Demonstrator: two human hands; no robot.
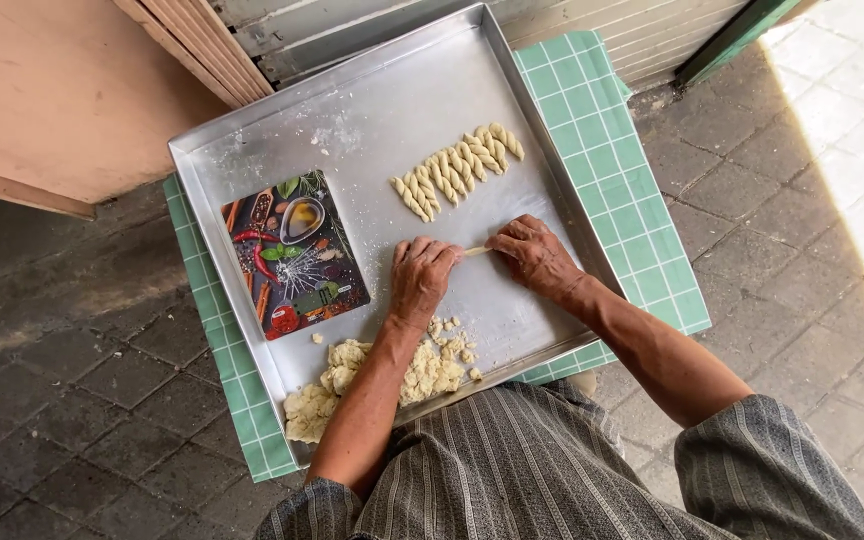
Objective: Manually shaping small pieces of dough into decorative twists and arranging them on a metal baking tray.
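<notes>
Resting palm-down on the metal tray [372, 100], the left hand [422, 275] and the right hand [535, 255] lie side by side near the tray's middle, with a thin dough strip [476, 251] spanning the gap between them. Both hands are spread nearly flat, fingers loosely curved over the ends of the strip, pressing on it rather than clenched around it; how much of the strip lies under each palm is hidden.

Just beyond the hands, a row of twisted dough pieces [458, 168] runs diagonally toward the far right corner, the pieces touching one another. Bare floured metal separates this row from the knuckles.

To the left of the left hand, a flat kitchen scale [295, 253] with a printed picture of spices lies on the tray, close to the left wall but apart from the hand. At the near edge, a crumbly dough mass [337, 385] sits under the left forearm, with part of it reaching the near left corner.

Open room remains in the far left quarter of the tray and along the right wall beside the right hand. The tray stands on a green checked cloth [632, 190], which shows past its right and left edges, on grey paving stones [82, 380]
</notes>
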